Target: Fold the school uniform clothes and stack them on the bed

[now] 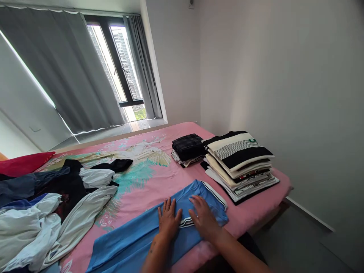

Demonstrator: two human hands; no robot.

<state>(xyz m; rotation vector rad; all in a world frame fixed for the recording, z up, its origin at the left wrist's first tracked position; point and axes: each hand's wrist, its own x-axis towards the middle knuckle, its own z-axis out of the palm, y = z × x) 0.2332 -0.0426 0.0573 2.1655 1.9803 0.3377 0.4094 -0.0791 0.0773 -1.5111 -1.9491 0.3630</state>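
A light-blue cloth garment with black-and-white striped trim (142, 229) is lying stretched out on a pink, flower-and-bird-patterned bed sheet (163, 184), near six o'clock in the view. The person's bare left hand (170, 219) is resting on it, fingers open and spread, gripping nothing. The bare right hand (204, 220) is hovering or resting just beside it at three o'clock, fingers parted and slightly bent, also holding nothing; whether its fingertips are touching the cloth, I cannot tell. Taking the garment as the dial's centre, a tall stack of folded black, cream and white clothes (240, 167) is sitting at two o'clock, a smaller stack topped with dark checked fabric (187, 148) is sitting near twelve, and a loose heap of black, white and grey clothes (65, 204) is sprawling at nine.
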